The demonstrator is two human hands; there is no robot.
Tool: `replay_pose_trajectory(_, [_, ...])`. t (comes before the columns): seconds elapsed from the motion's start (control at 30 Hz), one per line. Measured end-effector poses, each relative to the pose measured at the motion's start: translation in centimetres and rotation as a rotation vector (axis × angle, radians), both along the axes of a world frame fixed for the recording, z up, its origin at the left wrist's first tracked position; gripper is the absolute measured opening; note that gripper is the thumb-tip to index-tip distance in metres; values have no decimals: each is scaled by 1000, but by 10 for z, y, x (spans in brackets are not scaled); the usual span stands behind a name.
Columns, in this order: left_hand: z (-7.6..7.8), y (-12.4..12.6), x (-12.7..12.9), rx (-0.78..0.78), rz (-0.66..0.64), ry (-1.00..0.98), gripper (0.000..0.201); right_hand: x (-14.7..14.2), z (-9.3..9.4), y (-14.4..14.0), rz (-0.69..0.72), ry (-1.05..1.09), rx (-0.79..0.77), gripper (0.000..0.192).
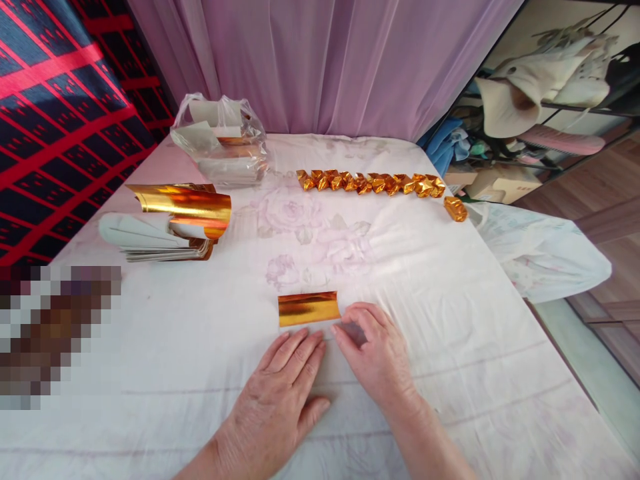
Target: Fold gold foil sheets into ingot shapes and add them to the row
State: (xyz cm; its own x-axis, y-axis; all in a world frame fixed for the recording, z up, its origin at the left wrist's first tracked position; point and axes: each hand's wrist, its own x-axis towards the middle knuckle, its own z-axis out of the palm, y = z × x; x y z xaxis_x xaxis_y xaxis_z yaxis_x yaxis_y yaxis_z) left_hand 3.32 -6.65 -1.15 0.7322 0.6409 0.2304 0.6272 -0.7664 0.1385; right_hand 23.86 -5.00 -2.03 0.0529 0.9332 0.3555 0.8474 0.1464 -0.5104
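A small sheet of gold foil paper (pixel 307 308) lies on the white cloth, its far half curled up and its near half under my fingers. My left hand (pixel 280 393) lies flat, fingertips pressing the paper's near edge. My right hand (pixel 376 353) presses the paper's right near corner with bent fingers. A row of several folded gold pieces (pixel 370 182) lies at the far side, with one separate piece (pixel 455 209) at its right end.
A stack of gold foil sheets (pixel 175 223) with curled top sheets lies at the left. A clear plastic bag (pixel 220 140) holding more sheets sits behind it. The table's right edge (pixel 530 300) drops toward a floor and shelves.
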Motion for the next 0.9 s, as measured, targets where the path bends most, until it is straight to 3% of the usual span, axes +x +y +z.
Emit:
replay_pose_trajectory(0.6, [-2,1,1,-31,10,-30,60,1,3,0,123,-7,41,12])
replay_pose_trajectory(0.9, [-1,2,3,-19,13,-36,61,-4,6,0,91,-45,-2,8])
